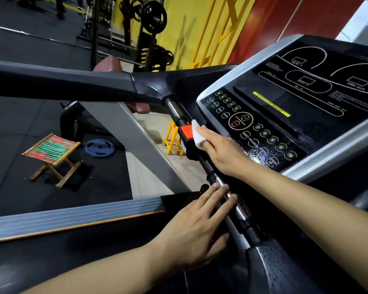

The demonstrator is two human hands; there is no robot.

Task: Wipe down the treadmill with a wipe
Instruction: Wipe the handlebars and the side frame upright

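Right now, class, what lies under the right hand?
The right hand holds a white wipe against the red block on the handlebar. Beneath the palm runs the console's edge. Most of the wipe is hidden under the fingers.

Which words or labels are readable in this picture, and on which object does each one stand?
All are on the treadmill console:
"START" in the green button
"STOP" in the red button
"RESET PROGRAM" beside the lower keys
"SPEED" twice, near the wet patch
"ENTER"
"MODE"
Yellow strip and display captions: too blurred to read.
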